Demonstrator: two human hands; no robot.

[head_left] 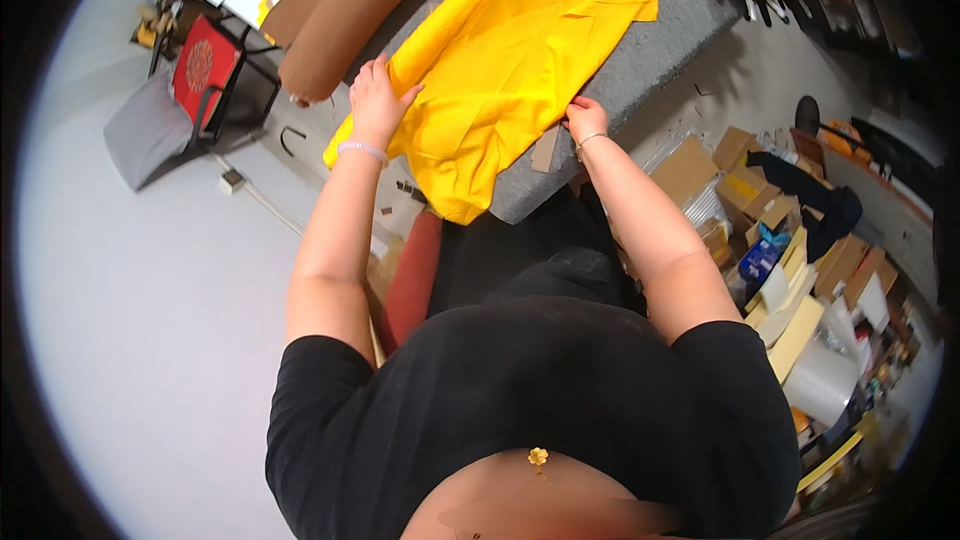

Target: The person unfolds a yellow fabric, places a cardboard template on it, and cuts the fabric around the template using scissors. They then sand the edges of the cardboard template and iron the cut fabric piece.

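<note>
A large sheet of yellow fabric (520, 50) lies spread over a grey padded table (655, 35), one corner hanging over the near edge. My left hand (375, 100) rests flat on the cloth's left edge, fingers apart. At the table's near edge my right hand (585, 118) pinches the cloth's right edge. A thin bracelet circles each wrist.
A brown cardboard roll (340, 20) lies on the table's left end. A red and grey chair (185, 100) stands on the floor to the left. Cardboard boxes (740, 180) and stacked packages crowd the floor on the right.
</note>
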